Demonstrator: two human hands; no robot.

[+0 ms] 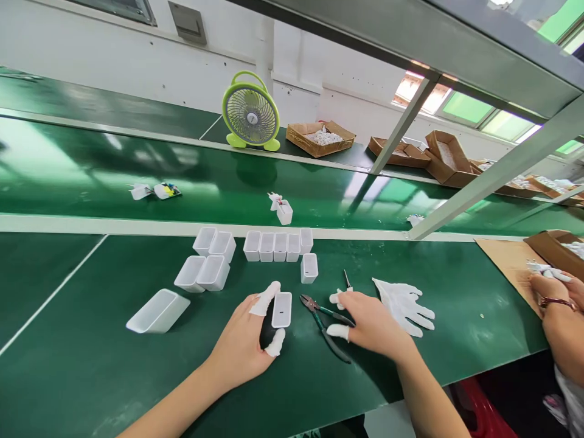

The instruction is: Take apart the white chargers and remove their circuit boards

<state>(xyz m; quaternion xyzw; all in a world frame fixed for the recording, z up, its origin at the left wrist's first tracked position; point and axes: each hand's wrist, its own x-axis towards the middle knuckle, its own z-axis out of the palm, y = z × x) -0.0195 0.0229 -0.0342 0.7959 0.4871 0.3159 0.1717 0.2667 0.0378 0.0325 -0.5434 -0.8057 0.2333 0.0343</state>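
My left hand [244, 340], white coverings on its fingertips, is closed around a small white plastic box [281, 310] with a dark slot inside. Something black [268, 328] shows between palm and box; what it is I cannot tell. Thumb and forefinger apart, my right hand [369, 319] is low over the table beside green-handled cutting pliers [326, 328]. A thin pointed tool [347, 280] sticks out past its fingers, its other end hidden. Just beyond the left hand stands another slotted white box [309, 269]. Right of my right hand lies a white glove [406, 307].
White boxes stand in a row [274, 246] and a cluster [212, 261]; a larger one [157, 311] lies left. Beyond a pale rail are a green belt [205, 167], a fan [252, 115] and cartons [322, 139]. A metal post [479, 176] slants right, near another person's hands [554, 289].
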